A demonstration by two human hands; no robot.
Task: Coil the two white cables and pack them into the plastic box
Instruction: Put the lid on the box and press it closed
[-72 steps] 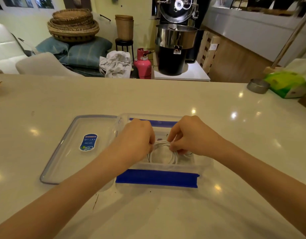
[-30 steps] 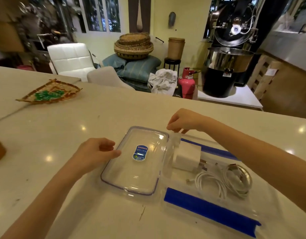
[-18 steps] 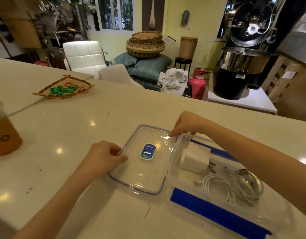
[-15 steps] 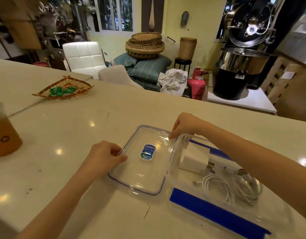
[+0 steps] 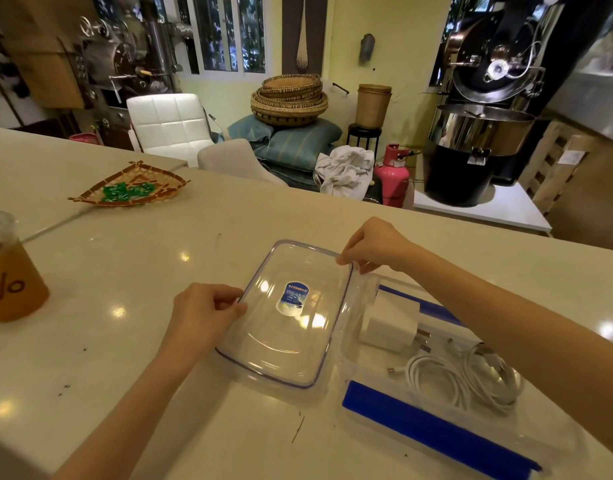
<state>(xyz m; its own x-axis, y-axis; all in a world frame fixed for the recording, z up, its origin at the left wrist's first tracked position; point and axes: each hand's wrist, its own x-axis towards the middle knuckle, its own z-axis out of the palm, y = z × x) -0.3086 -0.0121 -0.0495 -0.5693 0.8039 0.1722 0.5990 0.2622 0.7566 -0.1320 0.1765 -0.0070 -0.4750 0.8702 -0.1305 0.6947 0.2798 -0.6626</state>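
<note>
A clear plastic box (image 5: 364,386) with blue side clips stands on the counter at the lower right. Inside it lie two coiled white cables (image 5: 436,379) (image 5: 492,375) side by side and a white charger plug (image 5: 390,323). The box's clear lid (image 5: 287,337), with a blue sticker in its middle, lies flat on the counter just left of the box. My left hand (image 5: 204,313) pinches the lid's left edge. My right hand (image 5: 374,245) pinches the lid's far right corner, reaching across above the box.
A cup of amber drink (image 5: 11,275) stands at the counter's left edge. A woven tray with green sweets (image 5: 132,190) sits at the far left. Beyond the counter are chairs, baskets, a pink gas cylinder and a large roasting machine.
Both hands left the cables inside the box and moved left to the lid. My view swung left. Over the last half second both hands keep their hold on the lid's edges.
</note>
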